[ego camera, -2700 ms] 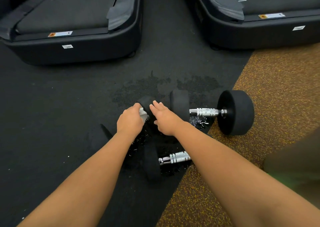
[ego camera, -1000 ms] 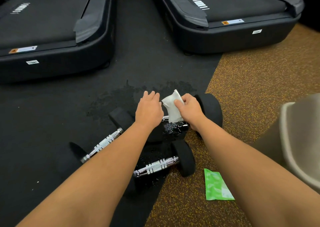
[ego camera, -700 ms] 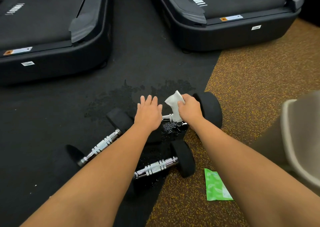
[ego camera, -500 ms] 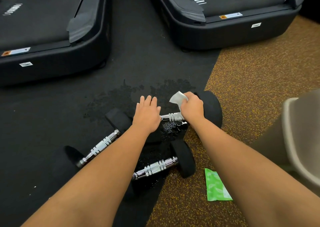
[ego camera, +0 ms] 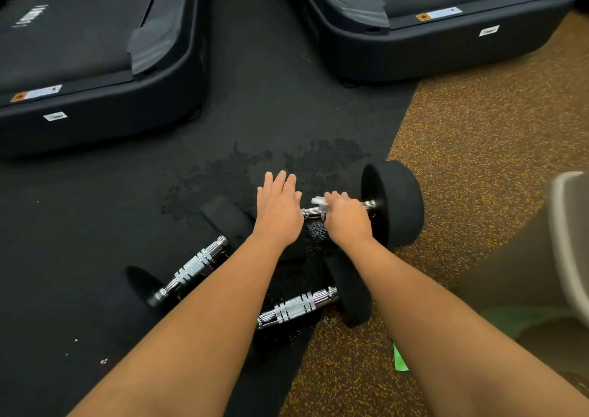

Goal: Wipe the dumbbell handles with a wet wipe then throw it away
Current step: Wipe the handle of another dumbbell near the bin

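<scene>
Three black dumbbells with chrome handles lie on the gym floor. On the far dumbbell (ego camera: 393, 204), my right hand (ego camera: 347, 219) grips the chrome handle with the white wet wipe (ego camera: 318, 201) wrapped under its fingers. My left hand (ego camera: 279, 209) rests flat, fingers straight, on that dumbbell's left head, which it hides. A second dumbbell (ego camera: 194, 265) lies at the left and a third dumbbell (ego camera: 296, 308) nearer me, both untouched.
Two black treadmill bases stand behind, one at far left (ego camera: 95, 104) and one at far right (ego camera: 430, 43). A beige bin (ego camera: 570, 241) stands at the right edge. The green wipe packet (ego camera: 400, 359) peeks out beside my right forearm. A damp patch (ego camera: 255, 168) darkens the mat.
My right hand brought the wipe down from above the far dumbbell and closed it around the chrome handle. My left hand stayed on the left head.
</scene>
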A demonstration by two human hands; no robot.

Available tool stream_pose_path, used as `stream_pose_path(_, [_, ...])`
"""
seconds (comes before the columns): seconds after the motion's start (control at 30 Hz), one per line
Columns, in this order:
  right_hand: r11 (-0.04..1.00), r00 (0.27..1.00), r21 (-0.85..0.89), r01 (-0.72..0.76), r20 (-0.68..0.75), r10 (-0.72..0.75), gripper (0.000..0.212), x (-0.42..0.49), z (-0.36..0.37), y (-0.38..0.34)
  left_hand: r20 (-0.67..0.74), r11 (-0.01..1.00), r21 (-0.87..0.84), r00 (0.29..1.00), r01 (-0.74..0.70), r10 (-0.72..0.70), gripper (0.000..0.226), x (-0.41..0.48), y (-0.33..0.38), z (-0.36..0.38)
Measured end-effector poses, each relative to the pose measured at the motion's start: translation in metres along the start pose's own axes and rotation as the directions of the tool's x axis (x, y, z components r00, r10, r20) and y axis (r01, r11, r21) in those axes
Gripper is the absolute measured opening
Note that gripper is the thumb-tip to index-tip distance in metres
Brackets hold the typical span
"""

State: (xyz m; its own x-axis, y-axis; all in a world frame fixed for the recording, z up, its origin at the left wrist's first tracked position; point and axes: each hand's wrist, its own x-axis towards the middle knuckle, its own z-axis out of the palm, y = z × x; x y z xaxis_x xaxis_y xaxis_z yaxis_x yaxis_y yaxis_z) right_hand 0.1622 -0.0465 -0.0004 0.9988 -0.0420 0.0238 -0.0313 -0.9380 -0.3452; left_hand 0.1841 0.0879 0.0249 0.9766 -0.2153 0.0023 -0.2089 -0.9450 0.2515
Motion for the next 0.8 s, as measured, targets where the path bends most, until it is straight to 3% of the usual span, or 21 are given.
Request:
stream_pose_path(0.23, [0.987,0.994,-0.148,0.064,0.095,-0.050,0.033,-0.003,0.011,-0.003,-0.028,1.000,-0.010,1.000,0.003,-0.003,0.045,0.000,0.000,0.003])
stream_pose_path(0.43, [0.930,0.926,-0.161,0.330,0.247,-0.286,0.059,-0.003,0.014,-0.009,-0.008,0.999,-0.034,1.000,0.008,-0.008,0.047,-0.002,0.001,0.000])
stream_pose_path(0.57, [0.874,0.875,-0.194,0.446,0.301,-0.380,0.064,-0.005,0.009,0.003,0.000,1.000,-0.022,1.000,0.007,-0.007,0.047,-0.002,0.001,-0.002])
stream_pose_path(0.67, [0.880,0.884,-0.211,0.425,0.306,-0.354,0.059,-0.006,0.006,0.009,-0.005,1.000,-0.018,1.000,0.007,-0.007,0.046,-0.002,0.001,-0.001])
stream_pose_path(0.8, [0.943,0.928,-0.179,0.280,0.304,-0.217,0.059,-0.002,0.008,-0.008,0.002,1.000,-0.018,1.000,0.021,-0.021,0.046,-0.001,0.002,0.000])
